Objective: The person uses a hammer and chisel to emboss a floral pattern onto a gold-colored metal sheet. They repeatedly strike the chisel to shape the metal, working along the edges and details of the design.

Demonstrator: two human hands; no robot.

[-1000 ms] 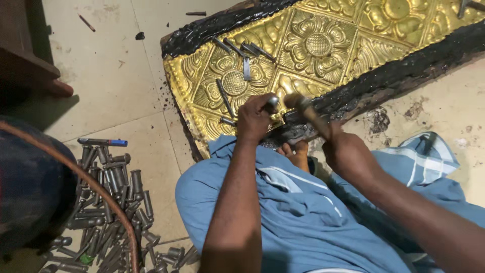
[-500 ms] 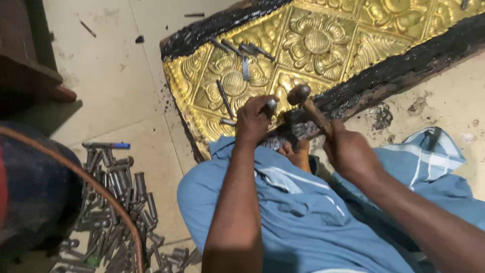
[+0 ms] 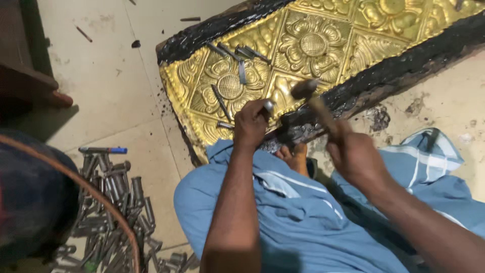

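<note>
A big metal sheet [image 3: 323, 50] lies on the floor [image 3: 101, 76], far and to the right. A few small punches [image 3: 237, 55] lie on the sheet. The left hand [image 3: 251, 124] and right hand [image 3: 353, 151] are at its near edge. A pile of metal tools [image 3: 113, 202] lies on the floor, near and left. A pen [image 3: 102, 150] lies just behind the pile.
</note>
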